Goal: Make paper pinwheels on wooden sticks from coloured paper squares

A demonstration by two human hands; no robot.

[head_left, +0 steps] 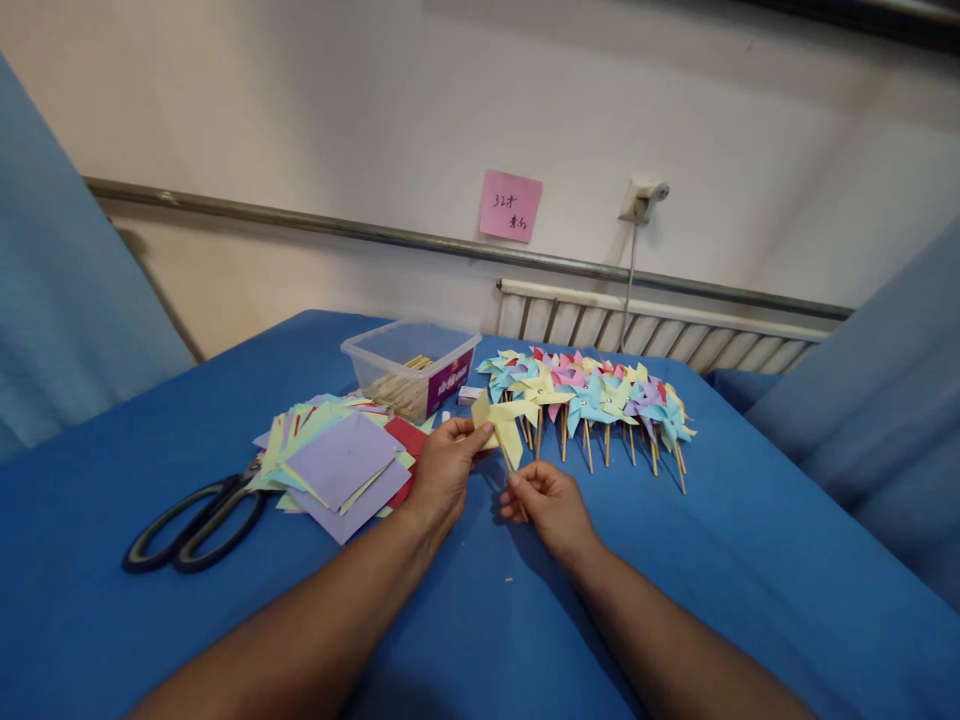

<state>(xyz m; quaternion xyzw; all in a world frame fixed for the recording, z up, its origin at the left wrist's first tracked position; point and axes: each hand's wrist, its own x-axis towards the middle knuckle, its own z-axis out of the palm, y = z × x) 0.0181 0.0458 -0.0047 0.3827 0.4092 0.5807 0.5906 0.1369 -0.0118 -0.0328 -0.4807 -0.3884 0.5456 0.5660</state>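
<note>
A yellow paper pinwheel (509, 430) on a thin wooden stick is held up over the blue table between both hands. My left hand (448, 458) pinches the paper vanes from the left, thumb on top. Lower down, my right hand (546, 502) is closed round the stick, its fingertips curled under. Just behind and to the right lie several finished-looking pinwheels (589, 398) in blue, yellow, pink and purple, their sticks toward me. Left of my left hand is a loose pile of coloured paper squares (341, 460), purple ones uppermost.
A clear plastic box (390, 350) with wooden sticks stands behind the paper pile. Beside it is a small white box (470, 395). Black-handled scissors (196, 525) lie at the left, blades under the paper. A radiator (585, 320) and rail are at the wall behind the table (675, 600).
</note>
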